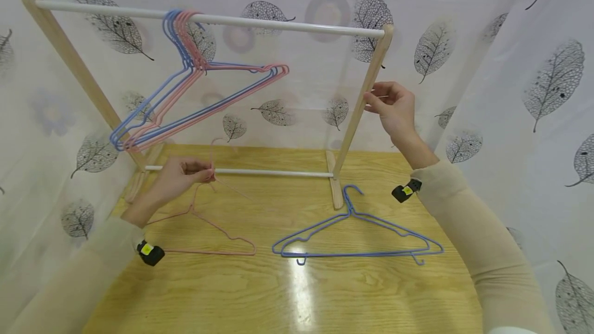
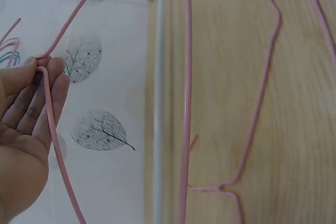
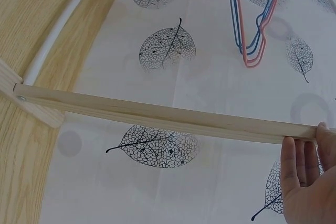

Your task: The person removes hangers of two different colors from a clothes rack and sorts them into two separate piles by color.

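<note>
My left hand pinches a pink hanger at its neck, below the hook, in front of the rack. In the head view that hanger looks faint and blurred. My right hand grips the right wooden post of the clothes rack, thumb on one side and fingers on the other, as the right wrist view also shows. From the rack's white top rail hang several blue and pink hangers, bunched left of the middle. Another pink hanger lies on the table below my left hand.
What look like two blue hangers lie overlapping on the wooden table, at the right front. A white lower bar joins the rack's feet. Behind and beside it hangs a leaf-patterned curtain.
</note>
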A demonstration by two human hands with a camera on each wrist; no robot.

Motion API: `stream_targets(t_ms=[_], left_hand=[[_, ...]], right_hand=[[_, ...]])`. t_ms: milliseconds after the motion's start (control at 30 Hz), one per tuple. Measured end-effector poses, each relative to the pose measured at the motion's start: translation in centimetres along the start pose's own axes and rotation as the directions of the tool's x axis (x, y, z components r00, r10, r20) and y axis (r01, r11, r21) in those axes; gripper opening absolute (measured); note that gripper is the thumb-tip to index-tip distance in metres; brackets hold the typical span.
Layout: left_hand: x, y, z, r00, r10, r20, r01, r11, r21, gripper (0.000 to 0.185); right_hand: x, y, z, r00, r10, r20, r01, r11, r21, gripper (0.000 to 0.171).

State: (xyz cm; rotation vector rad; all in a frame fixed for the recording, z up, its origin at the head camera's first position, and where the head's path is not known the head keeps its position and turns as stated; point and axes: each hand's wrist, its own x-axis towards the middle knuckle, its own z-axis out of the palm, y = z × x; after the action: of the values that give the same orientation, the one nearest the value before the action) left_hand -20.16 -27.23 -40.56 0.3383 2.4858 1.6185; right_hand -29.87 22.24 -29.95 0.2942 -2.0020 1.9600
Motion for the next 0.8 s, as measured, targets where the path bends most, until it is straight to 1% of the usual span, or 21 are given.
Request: stream_targets(t_ms=[67, 233, 433, 533, 700, 800], left_hand=[[-0.3, -0.8, -0.1, 1.000, -0.020, 0.011, 0.020, 0.999, 0.029, 0.034], [-1.0, -2.7, -0.3, 0.998, -0.047, 0.034, 0.045, 0.996, 0.080, 0.034], [-1.9, -4.6, -0.8, 0.997, -0.068, 0.040, 0.065, 0.996, 0.062, 0.034], [-2.4, -5.5, -1.1, 0.996, -0.076, 0.039, 0.073, 0.994, 0.076, 0.035], [-2.8, -7.0, -1.2, 0.992, -0.116, 0.046, 0.109, 0.986, 0.128, 0.035], [-3.0, -7.8, -1.1, 0.989, -0.137, 0.055, 0.130, 0.985, 0.115, 0.034]], right_hand=[[0.0, 0.0, 0.0, 1.000, 0.000, 0.000, 0.000, 1.000, -0.001, 0.012], [0.0, 0.0, -0.1, 1.000, -0.002, 0.004, 0.002, 1.000, -0.004, 0.012], [0.0, -0.2, 0.1, 1.000, 0.002, 0.004, -0.002, 1.000, -0.004, 0.012], [0.0, -0.2, 0.1, 1.000, 0.002, 0.004, -0.002, 1.000, -0.003, 0.013], [-0.1, -0.2, 0.1, 1.000, 0.003, 0.000, -0.003, 1.000, -0.007, 0.012], [-0.1, -0.2, 0.1, 1.000, 0.008, -0.002, -0.008, 1.000, -0.007, 0.012]])
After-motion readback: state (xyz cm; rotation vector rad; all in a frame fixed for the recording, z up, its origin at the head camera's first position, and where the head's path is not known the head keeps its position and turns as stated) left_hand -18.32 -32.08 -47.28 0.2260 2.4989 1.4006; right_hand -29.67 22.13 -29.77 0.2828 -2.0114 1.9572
